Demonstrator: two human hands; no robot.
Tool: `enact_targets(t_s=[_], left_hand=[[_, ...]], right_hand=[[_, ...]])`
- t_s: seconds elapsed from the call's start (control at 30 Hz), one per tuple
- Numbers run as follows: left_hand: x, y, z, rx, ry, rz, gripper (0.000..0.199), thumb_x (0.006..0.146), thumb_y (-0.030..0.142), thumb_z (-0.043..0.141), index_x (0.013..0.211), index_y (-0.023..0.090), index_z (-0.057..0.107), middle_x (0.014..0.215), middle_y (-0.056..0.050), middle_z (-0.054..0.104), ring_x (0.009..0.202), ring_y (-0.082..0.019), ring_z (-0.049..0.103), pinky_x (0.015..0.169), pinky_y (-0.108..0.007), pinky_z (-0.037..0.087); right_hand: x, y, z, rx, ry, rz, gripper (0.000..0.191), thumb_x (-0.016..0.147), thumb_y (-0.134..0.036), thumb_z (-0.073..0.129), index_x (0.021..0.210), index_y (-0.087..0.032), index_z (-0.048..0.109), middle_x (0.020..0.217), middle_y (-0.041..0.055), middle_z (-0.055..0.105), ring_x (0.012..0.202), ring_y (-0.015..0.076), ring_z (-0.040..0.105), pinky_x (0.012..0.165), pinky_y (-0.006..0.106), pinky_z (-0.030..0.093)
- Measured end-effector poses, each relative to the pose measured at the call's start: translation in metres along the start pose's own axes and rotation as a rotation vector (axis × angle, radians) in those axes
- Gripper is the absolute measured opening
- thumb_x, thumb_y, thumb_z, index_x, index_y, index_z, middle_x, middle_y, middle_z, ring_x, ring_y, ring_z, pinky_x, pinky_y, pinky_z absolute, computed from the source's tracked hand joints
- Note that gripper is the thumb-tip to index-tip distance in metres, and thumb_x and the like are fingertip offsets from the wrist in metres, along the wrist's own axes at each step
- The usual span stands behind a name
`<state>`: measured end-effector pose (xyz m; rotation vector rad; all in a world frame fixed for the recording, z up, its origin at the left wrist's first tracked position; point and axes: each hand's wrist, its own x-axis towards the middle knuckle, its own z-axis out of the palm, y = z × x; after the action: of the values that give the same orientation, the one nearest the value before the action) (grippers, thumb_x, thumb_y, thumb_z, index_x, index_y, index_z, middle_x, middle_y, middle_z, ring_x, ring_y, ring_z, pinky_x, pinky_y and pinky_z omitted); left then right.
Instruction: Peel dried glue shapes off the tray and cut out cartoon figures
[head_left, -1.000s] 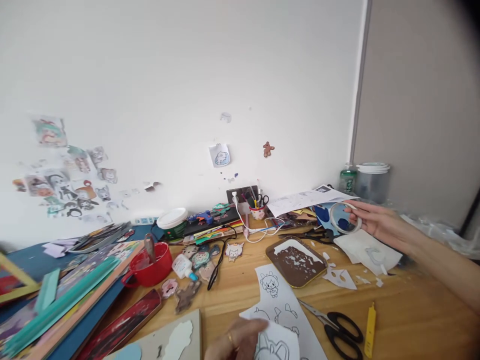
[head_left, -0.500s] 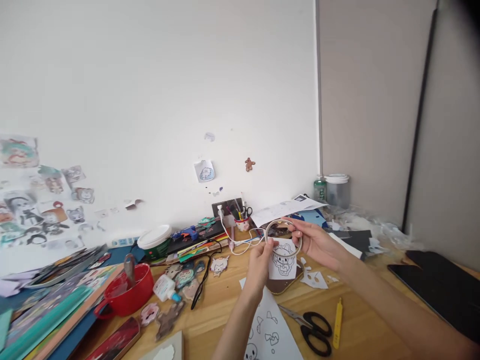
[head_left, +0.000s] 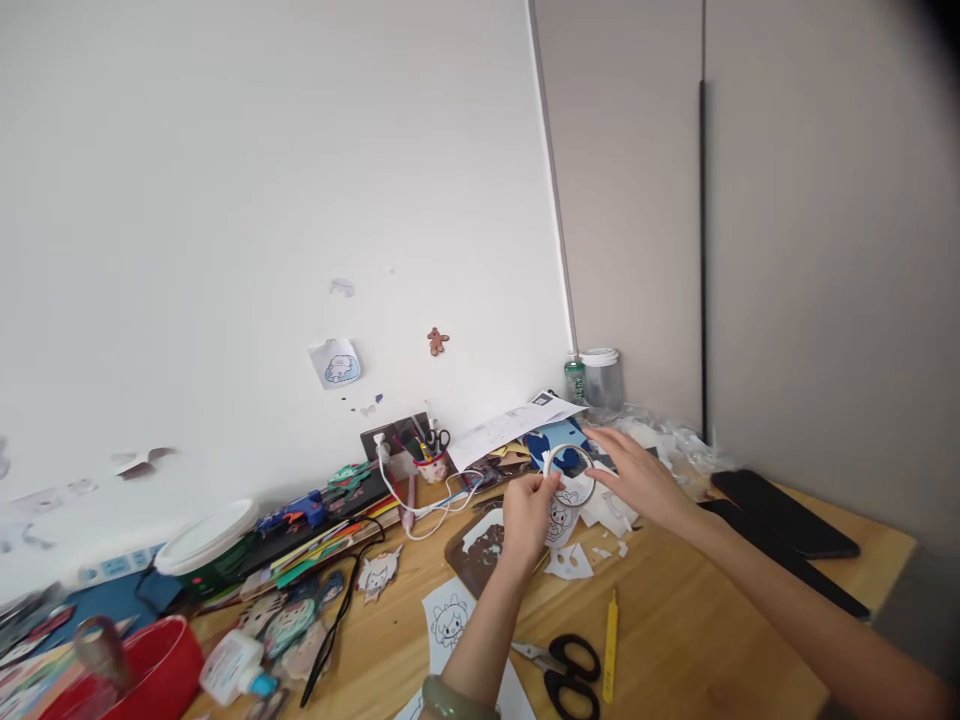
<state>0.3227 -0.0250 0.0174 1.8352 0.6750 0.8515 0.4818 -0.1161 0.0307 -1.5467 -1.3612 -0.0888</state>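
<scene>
My left hand (head_left: 529, 512) is closed on the lower left of a roll of tape (head_left: 551, 462), a thin pale ring. The fingers of my right hand (head_left: 626, 470) are spread, with the thumb near the ring's right side. A paper with a character drawing (head_left: 561, 518) shows below and through the ring, close to my left fingertips. Under my left forearm lies a printed sheet (head_left: 448, 620). Scissors with black handles (head_left: 571, 668) and a yellow cutter (head_left: 611, 645) rest on the wooden table nearer to me.
A brown tray (head_left: 469, 560) with white scraps lies left of my left hand. Farther left are a glue bottle (head_left: 234, 668), a red mug (head_left: 161, 665) and a white-lidded tub (head_left: 210, 540). A pen cup (head_left: 431, 465) stands behind; black slabs (head_left: 787, 515) lie right.
The view has turned right. My right fingers have spread and loosened from the ring, while my left hand keeps hold. The drawing and ring now appear right of the brown tray.
</scene>
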Motion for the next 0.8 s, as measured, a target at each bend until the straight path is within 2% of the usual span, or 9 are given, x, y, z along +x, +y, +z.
enact_targets(t_s=[0.1,0.23,0.3,0.37,0.43,0.5,0.6,0.7,0.8], left_hand=[[-0.002,-0.004,0.006,0.104,0.001,0.032,0.037,0.083,0.049,0.049,0.074,0.014,0.058,0.066,0.002,0.056,0.062,-0.012,0.054,0.064,-0.029,0.045],[-0.008,-0.005,0.006,0.226,0.04,0.083,0.037,0.083,0.047,0.049,0.07,0.014,0.057,0.065,0.002,0.055,0.064,-0.013,0.053,0.065,-0.029,0.042],[-0.013,-0.002,0.007,0.278,0.065,0.13,0.033,0.083,0.042,0.05,0.067,0.015,0.057,0.07,0.0,0.057,0.07,-0.014,0.053,0.068,-0.03,0.04],[-0.018,0.001,0.011,0.319,0.085,0.177,0.026,0.083,0.033,0.049,0.066,0.016,0.059,0.078,-0.002,0.06,0.078,-0.016,0.053,0.072,-0.031,0.038],[-0.023,0.002,0.014,0.345,0.092,0.208,0.021,0.082,0.026,0.048,0.07,0.018,0.063,0.084,-0.003,0.061,0.085,-0.018,0.052,0.075,-0.031,0.037],[-0.028,0.001,0.015,0.357,0.084,0.223,0.015,0.08,0.024,0.051,0.077,0.02,0.066,0.09,-0.004,0.062,0.09,-0.02,0.052,0.078,-0.032,0.037],[-0.031,-0.003,0.01,0.344,0.084,0.222,0.016,0.077,0.026,0.056,0.089,0.022,0.066,0.095,-0.004,0.062,0.092,-0.021,0.053,0.08,-0.032,0.038],[-0.03,-0.003,0.003,0.295,0.141,0.211,0.023,0.083,0.029,0.047,0.092,0.019,0.065,0.094,-0.006,0.061,0.089,-0.019,0.055,0.078,-0.032,0.04],[-0.027,0.003,0.002,0.224,0.159,0.242,0.027,0.086,0.033,0.043,0.092,0.018,0.064,0.095,-0.006,0.061,0.09,-0.018,0.056,0.075,-0.029,0.042]], right_hand=[[0.001,-0.001,-0.006,-0.038,0.029,0.029,0.025,0.079,-0.038,0.054,0.099,-0.028,0.064,0.1,0.0045,0.066,0.096,0.0263,0.057,0.086,0.04,0.039],[-0.003,-0.005,-0.006,0.002,0.162,0.136,0.038,0.09,-0.042,0.034,0.091,-0.019,0.064,0.09,0.0105,0.068,0.089,0.0272,0.06,0.08,0.041,0.041],[-0.009,-0.01,0.001,0.078,0.094,0.149,0.039,0.089,-0.044,0.036,0.082,-0.017,0.065,0.084,0.0097,0.068,0.084,0.0262,0.062,0.075,0.038,0.044],[-0.016,-0.018,0.013,0.178,-0.052,0.127,0.029,0.082,-0.042,0.05,0.076,-0.018,0.066,0.08,0.0058,0.068,0.08,0.0241,0.063,0.071,0.033,0.047],[-0.021,-0.024,0.025,0.277,-0.155,0.107,0.02,0.076,-0.037,0.059,0.079,-0.019,0.066,0.083,0.003,0.068,0.083,0.0228,0.062,0.072,0.03,0.048],[-0.023,-0.028,0.033,0.361,-0.172,0.124,0.021,0.077,-0.037,0.058,0.084,-0.018,0.065,0.087,0.0031,0.068,0.086,0.0226,0.062,0.075,0.03,0.048],[-0.024,-0.027,0.035,0.45,-0.121,0.19,0.028,0.083,-0.041,0.049,0.09,-0.017,0.062,0.093,0.0055,0.068,0.092,0.0234,0.061,0.078,0.033,0.047],[-0.027,-0.023,0.029,0.496,-0.108,0.231,0.027,0.082,-0.042,0.051,0.085,-0.017,0.061,0.087,0.0055,0.068,0.088,0.0231,0.062,0.078,0.033,0.047],[-0.032,-0.023,0.024,0.531,-0.149,0.241,0.024,0.079,-0.041,0.056,0.08,-0.018,0.061,0.08,0.0035,0.067,0.082,0.0214,0.062,0.075,0.032,0.047]])
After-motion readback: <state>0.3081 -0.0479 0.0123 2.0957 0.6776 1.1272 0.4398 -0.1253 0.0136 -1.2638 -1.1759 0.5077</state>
